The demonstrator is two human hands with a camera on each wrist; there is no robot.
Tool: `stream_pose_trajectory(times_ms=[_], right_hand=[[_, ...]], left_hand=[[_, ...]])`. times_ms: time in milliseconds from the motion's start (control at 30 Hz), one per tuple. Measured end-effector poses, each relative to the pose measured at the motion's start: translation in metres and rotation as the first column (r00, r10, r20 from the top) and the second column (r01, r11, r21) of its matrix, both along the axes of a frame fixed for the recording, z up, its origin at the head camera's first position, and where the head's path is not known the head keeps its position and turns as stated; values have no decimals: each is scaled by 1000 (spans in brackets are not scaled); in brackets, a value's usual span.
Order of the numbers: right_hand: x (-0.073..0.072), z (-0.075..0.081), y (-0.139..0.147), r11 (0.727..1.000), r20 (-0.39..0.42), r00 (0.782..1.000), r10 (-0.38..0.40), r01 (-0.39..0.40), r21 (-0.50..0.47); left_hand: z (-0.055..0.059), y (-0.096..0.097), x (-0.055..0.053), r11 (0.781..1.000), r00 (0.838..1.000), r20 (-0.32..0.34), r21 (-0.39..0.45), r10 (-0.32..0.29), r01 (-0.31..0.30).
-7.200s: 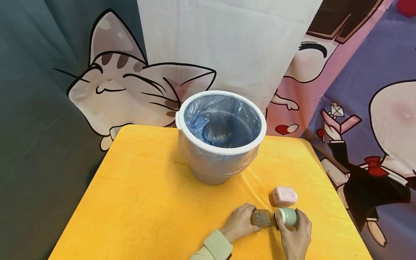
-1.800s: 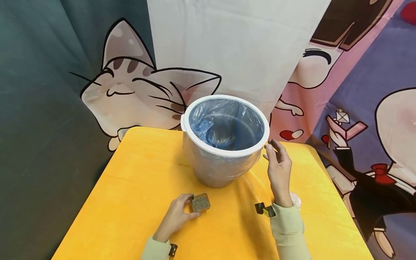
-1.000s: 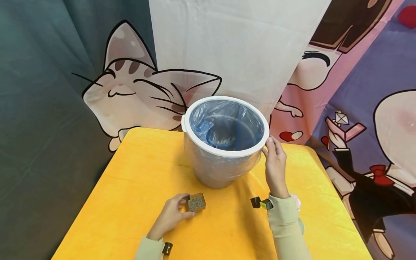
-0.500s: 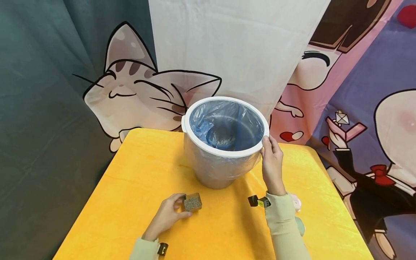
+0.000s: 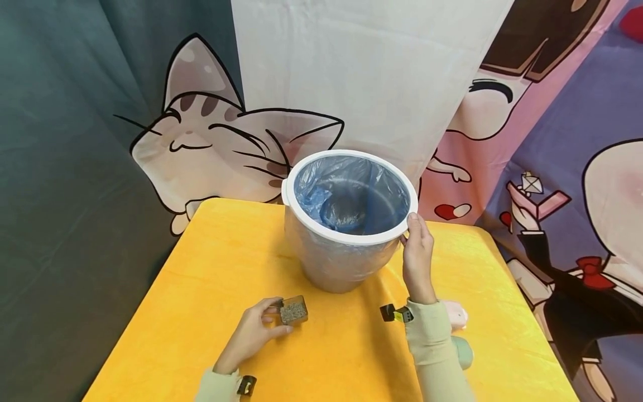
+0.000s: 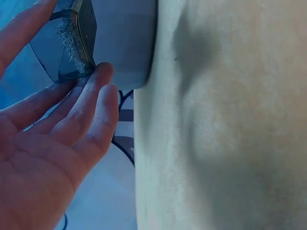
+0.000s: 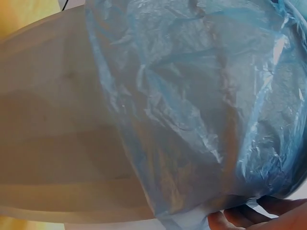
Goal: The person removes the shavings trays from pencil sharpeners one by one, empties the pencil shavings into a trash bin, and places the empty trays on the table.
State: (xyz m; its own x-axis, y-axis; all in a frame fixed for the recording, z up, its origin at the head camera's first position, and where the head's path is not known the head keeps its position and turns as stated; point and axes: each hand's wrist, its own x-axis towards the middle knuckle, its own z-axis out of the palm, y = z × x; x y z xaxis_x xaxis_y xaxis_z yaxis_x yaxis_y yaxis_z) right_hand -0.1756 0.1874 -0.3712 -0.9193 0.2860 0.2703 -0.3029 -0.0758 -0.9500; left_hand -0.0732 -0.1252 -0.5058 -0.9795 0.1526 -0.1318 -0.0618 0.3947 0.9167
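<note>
My left hand (image 5: 251,335) holds a small see-through box (image 5: 293,311) with grey grainy contents, in front of the bin. In the left wrist view, thumb and fingers are on either side of this box (image 6: 72,43), above the tabletop. My right hand (image 5: 418,262) grips the right side of the white rim of a trash bin (image 5: 321,268), thumb on top and fingers below. A thin bluish plastic bag (image 7: 192,86) lines the bin and folds down over its outside. In the right wrist view, only part of the right hand's fingers (image 7: 240,218) shows at the bottom.
A pink block-like thing (image 5: 456,315) and a pale green rounded thing (image 5: 463,352) lie on the yellow-covered table (image 5: 216,279), partly behind the right sleeve (image 5: 433,340). Printed cloth (image 5: 372,72) hangs behind the table.
My right hand has let go of the green and white round thing, reached to the bin and taken hold of its rim. My left hand has moved left with the box.
</note>
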Motion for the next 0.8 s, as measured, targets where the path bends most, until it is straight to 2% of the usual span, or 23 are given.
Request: stream_pose_trajectory(times_ms=[200,367,567,800], right_hand=[[0,-4,-3,1000,-9,1000,-13,13,11],[-1,-5,-2,1000,-38,999,-24,24,10],[-3,-6,-2,1000,-87,996,-25,24,-18],[-6,-9,-4,999,-104,994,-27,24,-33]], left_hand=[[-5,-7,0,999,999,18,-2,44,-44],[-5,-12,-2,997,997,18,10,75,-75],[-4,-13,-5,995,995,12,20,97,-97],[-4,-15,-9,993,994,11,54,108,-109]])
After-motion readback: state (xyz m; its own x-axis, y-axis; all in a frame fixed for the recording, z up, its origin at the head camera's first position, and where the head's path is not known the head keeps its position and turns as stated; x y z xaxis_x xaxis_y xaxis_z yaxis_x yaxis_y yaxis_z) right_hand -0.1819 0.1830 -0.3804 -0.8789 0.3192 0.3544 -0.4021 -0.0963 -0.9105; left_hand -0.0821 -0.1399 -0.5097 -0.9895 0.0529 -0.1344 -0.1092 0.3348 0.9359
